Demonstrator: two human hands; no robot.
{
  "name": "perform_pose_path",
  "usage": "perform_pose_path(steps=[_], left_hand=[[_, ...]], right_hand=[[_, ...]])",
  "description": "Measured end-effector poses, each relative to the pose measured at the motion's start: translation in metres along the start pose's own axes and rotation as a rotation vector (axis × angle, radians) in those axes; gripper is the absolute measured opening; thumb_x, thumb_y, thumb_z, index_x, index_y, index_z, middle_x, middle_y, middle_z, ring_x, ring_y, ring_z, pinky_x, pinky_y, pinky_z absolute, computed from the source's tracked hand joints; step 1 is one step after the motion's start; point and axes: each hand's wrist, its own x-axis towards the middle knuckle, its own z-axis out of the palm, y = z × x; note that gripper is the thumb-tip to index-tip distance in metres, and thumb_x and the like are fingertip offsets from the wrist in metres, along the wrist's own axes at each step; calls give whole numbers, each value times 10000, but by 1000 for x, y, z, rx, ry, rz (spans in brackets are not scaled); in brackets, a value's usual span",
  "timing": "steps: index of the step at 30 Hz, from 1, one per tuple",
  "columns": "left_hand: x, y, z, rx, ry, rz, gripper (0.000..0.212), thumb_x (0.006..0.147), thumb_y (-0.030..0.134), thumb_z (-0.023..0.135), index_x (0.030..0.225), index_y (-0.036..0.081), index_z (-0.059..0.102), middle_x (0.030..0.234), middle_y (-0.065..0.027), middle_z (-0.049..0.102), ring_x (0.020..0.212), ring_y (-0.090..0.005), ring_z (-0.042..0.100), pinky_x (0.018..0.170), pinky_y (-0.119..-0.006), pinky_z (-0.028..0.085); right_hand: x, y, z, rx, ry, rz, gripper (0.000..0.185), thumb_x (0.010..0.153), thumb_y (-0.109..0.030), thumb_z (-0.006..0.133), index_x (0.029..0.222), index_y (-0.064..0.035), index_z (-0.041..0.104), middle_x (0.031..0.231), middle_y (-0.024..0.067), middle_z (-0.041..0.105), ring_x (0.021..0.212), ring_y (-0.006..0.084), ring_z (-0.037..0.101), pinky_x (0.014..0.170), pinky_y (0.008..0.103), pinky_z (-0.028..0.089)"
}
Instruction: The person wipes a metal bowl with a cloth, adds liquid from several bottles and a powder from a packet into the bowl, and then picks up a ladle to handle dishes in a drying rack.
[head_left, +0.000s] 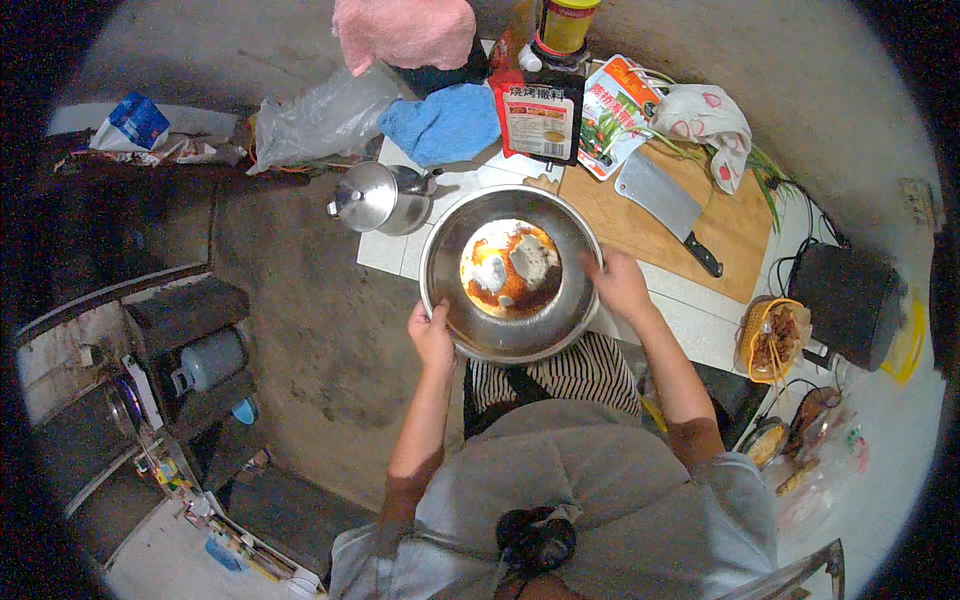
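My left hand (433, 334) grips the lower left rim of a large stainless steel bowl (457, 217), its thumb on the inner side. At the bowl's right rim is my right hand (619, 281), slightly blurred, with its thumb over the edge. White powder and a reddish-brown sauce or seasoning (510, 270) lie unevenly on the bowl's bottom. The bowl is held in front of my body, by the front edge of the tiled counter. To its right, a cleaver (664, 199) rests on a wooden cutting board (739, 259).
Left of the bowl stands a metal kettle (375, 196). Behind are a blue cloth (442, 124), a black and red seasoning pouch (540, 116) and a white and orange packet (611, 112). A yellow basket (754, 341) and a dark box-like object (844, 304) stand at right.
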Motion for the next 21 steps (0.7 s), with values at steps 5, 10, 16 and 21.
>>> perform_pose_path(steps=[5,10,16,21], left_hand=[[-14,25,-8,-109,-66,-8,41,765,60,558,805,68,553,675,-2,535,585,-94,497,505,-251,403],[-15,42,12,-265,-103,-96,87,764,34,549,850,32,561,777,-32,581,670,-119,541,604,-259,440],[-50,93,31,-73,-378,-50,164,832,65,545,964,-27,578,859,-58,616,742,-103,554,673,-246,447],[-36,114,23,-103,-372,-65,252,909,224,500,927,-11,589,826,-52,623,689,-82,550,624,-217,435]], right_hand=[[-42,-39,-33,72,-35,72,424,862,-406,478,800,5,562,712,211,567,676,375,557,626,435,429],[-43,-61,-53,301,215,-16,309,868,-298,533,798,1,573,626,162,524,552,229,507,534,334,404],[-58,-23,-92,561,266,245,313,845,-302,563,785,0,621,659,65,563,600,138,491,576,290,397],[-62,-14,-54,899,334,244,287,825,-272,583,812,10,639,747,40,597,698,130,516,670,268,404]])
